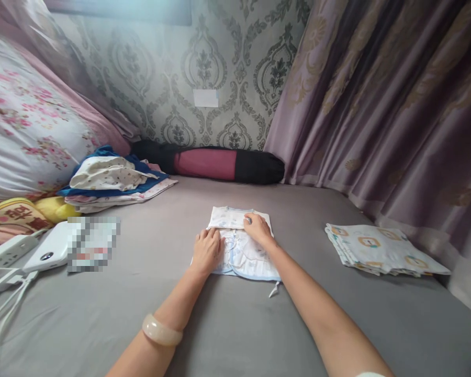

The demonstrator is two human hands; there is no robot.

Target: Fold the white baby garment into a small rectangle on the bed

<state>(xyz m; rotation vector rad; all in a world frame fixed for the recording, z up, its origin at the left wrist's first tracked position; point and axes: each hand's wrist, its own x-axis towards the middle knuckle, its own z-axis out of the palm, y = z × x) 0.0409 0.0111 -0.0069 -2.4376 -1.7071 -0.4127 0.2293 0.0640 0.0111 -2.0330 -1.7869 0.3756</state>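
A small white baby shirt with blue trim and cloth ties lies on the grey bed sheet in front of me. Across its upper part runs a folded band of the same white cloth. My left hand rests on the shirt's left side, fingers stretched forward and slightly apart over the lower edge of the band. At the right end of the band, my right hand has its fingers curled in on the cloth; a small grey spot shows at a finger. One white tie sticks out below the hem.
Folded printed cloths lie at right. A black and maroon long bag rests against the wall. At left are piled clothes, a floral pillow, a white power bank, a power strip and cables.
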